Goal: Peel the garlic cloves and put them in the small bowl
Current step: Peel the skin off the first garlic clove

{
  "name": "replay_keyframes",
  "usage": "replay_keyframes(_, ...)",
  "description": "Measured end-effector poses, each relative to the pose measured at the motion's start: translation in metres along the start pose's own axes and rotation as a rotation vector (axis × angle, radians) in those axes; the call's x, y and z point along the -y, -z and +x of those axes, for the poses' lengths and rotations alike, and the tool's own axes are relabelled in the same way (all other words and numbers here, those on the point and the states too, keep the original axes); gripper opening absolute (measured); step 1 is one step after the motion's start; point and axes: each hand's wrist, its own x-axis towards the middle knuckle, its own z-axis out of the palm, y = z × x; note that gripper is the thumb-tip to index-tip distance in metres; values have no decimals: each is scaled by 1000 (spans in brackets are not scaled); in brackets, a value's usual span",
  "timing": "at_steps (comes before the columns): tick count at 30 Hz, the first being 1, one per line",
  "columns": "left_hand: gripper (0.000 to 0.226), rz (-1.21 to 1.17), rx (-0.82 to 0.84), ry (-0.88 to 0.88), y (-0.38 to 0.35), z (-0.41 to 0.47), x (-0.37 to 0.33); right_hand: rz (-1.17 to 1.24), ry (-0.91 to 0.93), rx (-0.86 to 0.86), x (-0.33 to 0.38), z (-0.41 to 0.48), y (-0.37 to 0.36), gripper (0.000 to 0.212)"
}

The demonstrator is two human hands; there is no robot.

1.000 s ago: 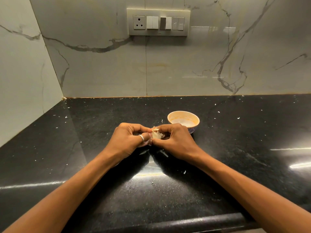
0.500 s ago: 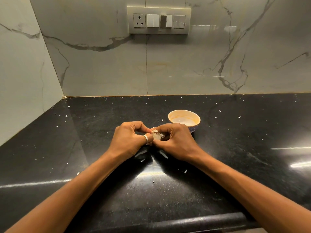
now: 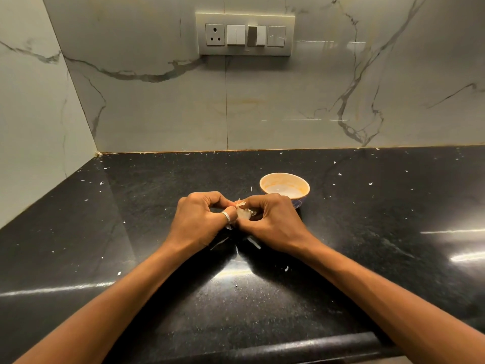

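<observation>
Your left hand [image 3: 199, 219] and right hand [image 3: 273, 222] met knuckle to knuckle low over the black table [image 3: 131, 206]. Both had fingers curled, pinching 1 garlic clove [image 3: 242, 212] between them. The clove sat at your fingertips with papery skin sticking up from its top. Your fingers covered most of it, so how much skin clung on could not be told. A ring [image 3: 226, 216] showed on 1 left finger. The small bowl [image 3: 299, 185] stood on the table just behind your right hand, whose knuckles hid its lower near side. Pale peel scraps [image 3: 254, 242] lay scattered across the table, a few strips just beneath your hands. On the marble wall [image 3: 288, 101] behind hung a switch panel [image 3: 245, 34] with 1 socket.
</observation>
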Motion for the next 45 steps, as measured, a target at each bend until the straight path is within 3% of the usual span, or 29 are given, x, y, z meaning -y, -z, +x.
replay_keyframes(3,5,-8,25,-24,0,-1,2,-6,1,4,1,-2,1,14)
replay_keyframes(7,11,-7,21,-22,1,1,4,-37,25,2,3,-3,1,13)
replay_keyframes(18,9,-9,-87,68,-9,4,1,-20,-2,-12,2,-2,0,18)
replay_keyframes(24,9,-136,-49,120,-6,6,7,149,-172,30,1,2,3,16)
replay_keyframes(31,22,-371,153,99,-5,7,10,351,-275,37,0,4,5,13)
replay_keyframes(38,10,-451,182,152,-1,7,8,560,-338,56,5,2,8,20)
replay_keyframes(45,21,-481,185,180,2,6,7,307,-300,-7,0,4,5,9)
